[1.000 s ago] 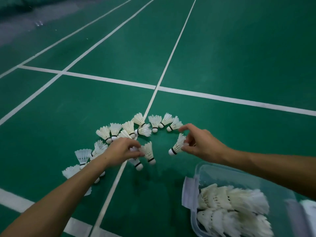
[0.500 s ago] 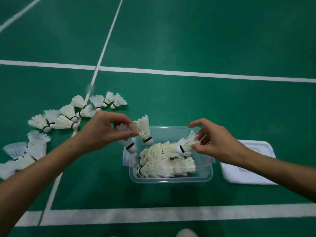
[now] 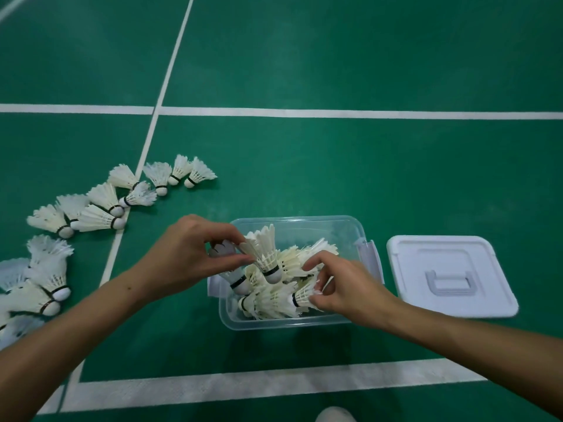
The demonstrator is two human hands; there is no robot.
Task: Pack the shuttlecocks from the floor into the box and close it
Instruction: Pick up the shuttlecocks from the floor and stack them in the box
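At nine o'clock we see loose shuttlecocks [image 3: 100,214] lying in a curved row on the green floor [image 3: 335,178], crossing a white court line [image 3: 146,147]. Toward the centre, our left hand [image 3: 182,254] hangs over the left end of the clear box [image 3: 292,222], its grip pinching two shuttlecocks [image 3: 265,254] by the feathers, cork ends down. In the box lies a pile of packed shuttlecocks [image 3: 274,296]. At five o'clock of the pile our right hand [image 3: 344,287] reaches in, its grip pinching the feathers of one shuttlecock [image 3: 301,296] that lies on the pile. At three o'clock the white lid [image 3: 451,275] lies flat on the floor just beside the box, apart from it.
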